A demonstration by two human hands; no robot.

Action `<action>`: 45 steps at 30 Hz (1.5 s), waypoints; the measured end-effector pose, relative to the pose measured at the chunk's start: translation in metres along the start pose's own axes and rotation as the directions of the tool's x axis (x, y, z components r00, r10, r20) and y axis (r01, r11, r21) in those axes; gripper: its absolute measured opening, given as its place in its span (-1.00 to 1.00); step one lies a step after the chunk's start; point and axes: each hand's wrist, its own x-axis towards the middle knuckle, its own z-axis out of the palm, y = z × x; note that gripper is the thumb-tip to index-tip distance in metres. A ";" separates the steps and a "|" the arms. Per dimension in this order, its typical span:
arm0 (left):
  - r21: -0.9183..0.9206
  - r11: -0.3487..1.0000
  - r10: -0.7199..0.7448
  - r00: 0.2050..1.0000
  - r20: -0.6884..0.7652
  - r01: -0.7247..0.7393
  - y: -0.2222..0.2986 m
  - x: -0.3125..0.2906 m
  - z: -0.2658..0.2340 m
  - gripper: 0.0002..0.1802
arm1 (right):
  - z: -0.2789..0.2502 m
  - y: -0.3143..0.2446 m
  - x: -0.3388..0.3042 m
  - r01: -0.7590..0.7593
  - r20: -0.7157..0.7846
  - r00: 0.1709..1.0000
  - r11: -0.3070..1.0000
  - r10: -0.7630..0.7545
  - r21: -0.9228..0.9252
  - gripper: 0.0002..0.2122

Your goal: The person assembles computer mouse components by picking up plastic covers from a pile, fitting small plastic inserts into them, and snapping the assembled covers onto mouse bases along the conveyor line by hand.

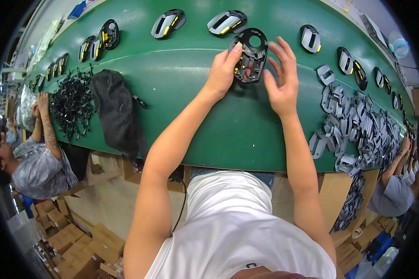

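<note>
Far left: co-worker's hand by heap of black clips, black mesh bag beside. Upper centre on green belt: left hand grips black mouse base w/ yellow bits; right hand open, fingers spread, just beside it. Right: pile of grey shells.

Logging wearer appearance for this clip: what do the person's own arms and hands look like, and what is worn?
Both forearms are bare to the upper arm; a white short-sleeved shirt covers the torso. The left hand and right hand wear no gloves, rings or watch.
</note>
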 end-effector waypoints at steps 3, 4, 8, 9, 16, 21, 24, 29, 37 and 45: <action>0.175 0.975 0.140 0.990 -0.018 -0.134 -0.003 -0.002 0.008 -0.58 | -0.015 0.010 0.001 -0.463 0.155 0.886 0.847 0.436 0.262 -0.72; 0.265 0.950 0.176 0.984 -0.015 -0.166 -0.004 -0.003 0.009 -0.54 | -0.013 0.018 -0.001 -0.466 0.194 0.882 0.860 0.430 0.209 -0.71; 0.271 0.939 0.233 0.972 -0.044 -0.213 -0.005 -0.008 0.008 -0.58 | -0.004 0.014 -0.005 -0.457 0.185 0.883 0.879 0.431 0.135 -0.74; 0.260 0.941 0.233 0.972 -0.036 -0.216 -0.006 -0.005 0.007 -0.59 | -0.006 0.016 -0.006 -0.453 0.187 0.885 0.882 0.426 0.132 -0.74; -0.007 0.981 0.193 0.981 -0.020 -0.193 -0.004 -0.007 0.014 -0.57 | -0.003 0.019 -0.010 -0.486 0.185 0.873 0.778 0.451 0.398 -0.77; -0.066 0.984 0.162 0.986 -0.043 -0.165 0.000 -0.013 0.018 -0.61 | -0.002 0.024 -0.013 -0.476 0.189 0.877 0.745 0.442 0.468 -0.76; 0.057 0.966 0.254 0.965 -0.058 -0.251 -0.002 -0.004 0.017 -0.64 | -0.005 0.028 -0.013 -0.476 0.200 0.879 0.807 0.432 0.350 -0.76; 0.055 0.978 0.202 0.978 -0.041 -0.200 -0.005 -0.003 0.008 -0.64 | 0.000 0.012 -0.008 -0.523 0.189 0.852 0.789 0.488 0.323 -0.73; -0.017 0.984 0.176 0.980 -0.097 -0.179 0.001 0.002 0.007 -0.68 | -0.002 0.024 -0.007 -0.481 0.215 0.876 0.813 0.431 0.329 -0.71; -0.487 0.874 -0.004 1.000 0.022 0.014 0.040 0.004 -0.014 -0.35 | -0.006 0.022 -0.005 -0.578 0.269 0.814 0.680 0.515 0.450 -0.72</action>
